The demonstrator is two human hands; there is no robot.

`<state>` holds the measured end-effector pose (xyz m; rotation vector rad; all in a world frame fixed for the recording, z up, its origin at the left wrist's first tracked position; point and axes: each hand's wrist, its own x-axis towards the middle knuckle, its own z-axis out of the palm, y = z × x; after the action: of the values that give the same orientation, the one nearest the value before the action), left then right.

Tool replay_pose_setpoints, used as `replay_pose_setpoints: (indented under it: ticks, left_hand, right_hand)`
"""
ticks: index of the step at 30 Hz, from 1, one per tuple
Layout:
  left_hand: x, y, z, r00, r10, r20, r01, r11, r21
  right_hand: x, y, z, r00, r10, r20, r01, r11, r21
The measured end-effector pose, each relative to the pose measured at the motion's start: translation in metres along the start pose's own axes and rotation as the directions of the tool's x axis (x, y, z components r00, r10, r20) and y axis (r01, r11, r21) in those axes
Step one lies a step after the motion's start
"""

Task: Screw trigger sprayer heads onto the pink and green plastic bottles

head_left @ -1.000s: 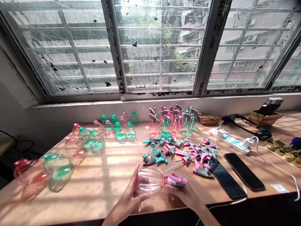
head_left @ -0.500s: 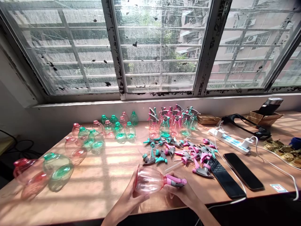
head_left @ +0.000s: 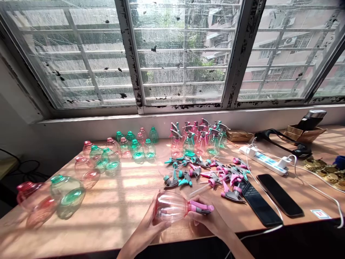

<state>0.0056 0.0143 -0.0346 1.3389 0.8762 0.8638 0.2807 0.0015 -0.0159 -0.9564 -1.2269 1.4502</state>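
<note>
A clear pink spray bottle (head_left: 171,206) lies sideways in the air above the front edge of the table, its pink and grey spray head (head_left: 199,207) pointing right. My left hand (head_left: 153,219) is closed around the bottle's base end. At the neck, my right hand (head_left: 206,219) grips the spray head, its fingers partly hidden behind it. Just beyond my hands lies a loose pile of pink, teal and grey spray heads (head_left: 212,178), some with clear tubes. Behind that pile stand several pink and green bottles with spray heads fitted (head_left: 199,144).
Several open-necked pink and green bottles (head_left: 110,162) stand along the left and back. On the right lie two phones (head_left: 280,196), a white power strip (head_left: 262,160) with cables, a black strap-like frame (head_left: 283,142), a cardboard box (head_left: 304,135) and gold-coloured pieces (head_left: 320,169).
Both hands keep hold of the spray bottle in nearly the same place. The view has shifted very slightly; nothing on the table has visibly moved.
</note>
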Motion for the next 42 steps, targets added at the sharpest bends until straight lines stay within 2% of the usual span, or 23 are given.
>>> replay_pose_setpoints:
  ticks: [6, 13, 20, 24, 30, 36, 42]
  left_hand:
    - [-0.001, 0.003, 0.002, 1.0, -0.004, -0.006, 0.004, 1.0, -0.011]
    - [-0.002, 0.009, 0.005, 1.0, -0.014, -0.006, 0.014, 1.0, -0.01]
    - [-0.006, 0.017, 0.008, 1.0, -0.01, -0.007, 0.01, 1.0, 0.02]
    - [-0.007, 0.012, 0.006, 1.0, 0.001, -0.013, 0.0, 0.998, 0.058]
    - [-0.001, 0.0, 0.002, 0.999, 0.042, -0.017, -0.041, 0.996, 0.077]
    - [0.003, -0.002, 0.006, 0.998, 0.061, -0.024, -0.059, 0.995, 0.076]
    - [0.004, -0.002, 0.007, 0.994, 0.105, -0.027, -0.099, 0.979, 0.177]
  right_hand:
    - [-0.001, -0.006, 0.0, 1.0, -0.006, -0.003, 0.006, 1.0, -0.008]
    - [-0.001, 0.01, -0.005, 1.0, -0.017, 0.022, 0.016, 1.0, 0.017]
    - [-0.001, 0.015, -0.006, 0.999, -0.046, 0.024, 0.045, 0.998, 0.054]
    - [0.0, 0.017, -0.006, 0.999, -0.052, -0.006, 0.053, 0.997, 0.06]
    - [0.0, 0.011, -0.006, 0.999, -0.038, 0.022, 0.037, 0.999, 0.027]
    - [0.003, 0.011, -0.007, 1.0, 0.015, -0.017, -0.015, 1.0, -0.008]
    - [0.003, 0.01, -0.006, 0.999, 0.029, -0.031, -0.029, 0.999, -0.016]
